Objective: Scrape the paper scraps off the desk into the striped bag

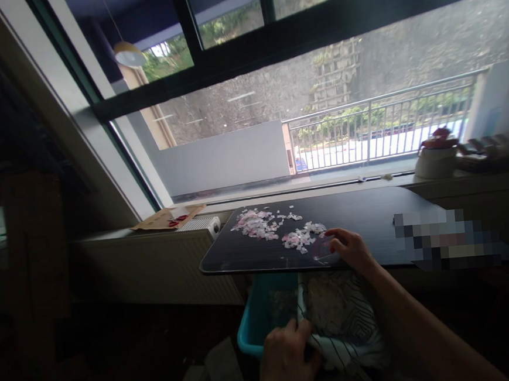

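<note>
My right hand [351, 248] rests at the near edge of a dark table [362, 217], fingers curled on a small clear round piece [323, 248]. Just beyond it lie two scattered heaps of pink and white scraps [268, 224]. My left hand [285, 358] is below the table edge, closed on the rim of a striped plastic bag [344, 318] that holds more light scraps. The bag sits partly over a turquoise bin [258, 322].
A large window with a railing outside faces me. On the sill stand a white pot with a red plant [435, 155] and, to the left, brown paper [168, 218] over a radiator [154, 263]. A blurred patch covers the table's right end.
</note>
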The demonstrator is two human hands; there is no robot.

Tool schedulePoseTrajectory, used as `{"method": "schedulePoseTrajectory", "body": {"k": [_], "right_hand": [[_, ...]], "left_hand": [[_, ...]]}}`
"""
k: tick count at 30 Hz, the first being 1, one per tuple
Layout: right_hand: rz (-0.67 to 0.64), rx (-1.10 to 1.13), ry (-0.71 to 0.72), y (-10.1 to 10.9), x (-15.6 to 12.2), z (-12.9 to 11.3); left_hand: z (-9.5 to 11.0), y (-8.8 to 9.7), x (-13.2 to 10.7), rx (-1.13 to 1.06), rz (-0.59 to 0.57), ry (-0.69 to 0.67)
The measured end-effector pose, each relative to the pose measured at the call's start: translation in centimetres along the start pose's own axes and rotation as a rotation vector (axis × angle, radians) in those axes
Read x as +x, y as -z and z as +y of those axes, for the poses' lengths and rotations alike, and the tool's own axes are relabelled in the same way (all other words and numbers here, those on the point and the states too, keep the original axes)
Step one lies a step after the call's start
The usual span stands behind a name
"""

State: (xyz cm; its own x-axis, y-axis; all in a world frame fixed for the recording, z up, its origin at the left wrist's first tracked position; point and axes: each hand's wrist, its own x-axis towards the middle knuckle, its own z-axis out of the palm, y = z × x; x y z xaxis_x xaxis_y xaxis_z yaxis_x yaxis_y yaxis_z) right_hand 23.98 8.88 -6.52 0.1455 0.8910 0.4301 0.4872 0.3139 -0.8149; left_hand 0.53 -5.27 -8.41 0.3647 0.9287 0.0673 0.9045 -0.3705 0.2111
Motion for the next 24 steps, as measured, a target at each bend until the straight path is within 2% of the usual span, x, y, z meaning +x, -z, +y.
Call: {"method": "schedulePoseTrajectory", "body": {"k": [5,11,16,21,24], "right_hand": [[0.07,-0.094,0.021,-0.31,0.15,0.24],[-0.113,0.008,0.108,-0.63,0.27,0.44],[0.0,-0.053,0.055,-0.45,0.13,0.48],[-0.028,-0.038,0.068,-0.4,0.1,0.23],[0.023,-0.095,0.037,-0.31,0.11,0.15]], "left_hand": [[-0.23,-0.24,-0.04,-0.007,0.006,-0.013],[-0.23,-0.25,0.04,-0.003,0.0,-0.006],[0.06,0.05,0.06,0.02,-0.024,-0.002],[0.07,0.23,0.04,0.013,-0.027,-0.005],[-0.08,0.04,0.01,0.001,-0.001,-0.012]]}}
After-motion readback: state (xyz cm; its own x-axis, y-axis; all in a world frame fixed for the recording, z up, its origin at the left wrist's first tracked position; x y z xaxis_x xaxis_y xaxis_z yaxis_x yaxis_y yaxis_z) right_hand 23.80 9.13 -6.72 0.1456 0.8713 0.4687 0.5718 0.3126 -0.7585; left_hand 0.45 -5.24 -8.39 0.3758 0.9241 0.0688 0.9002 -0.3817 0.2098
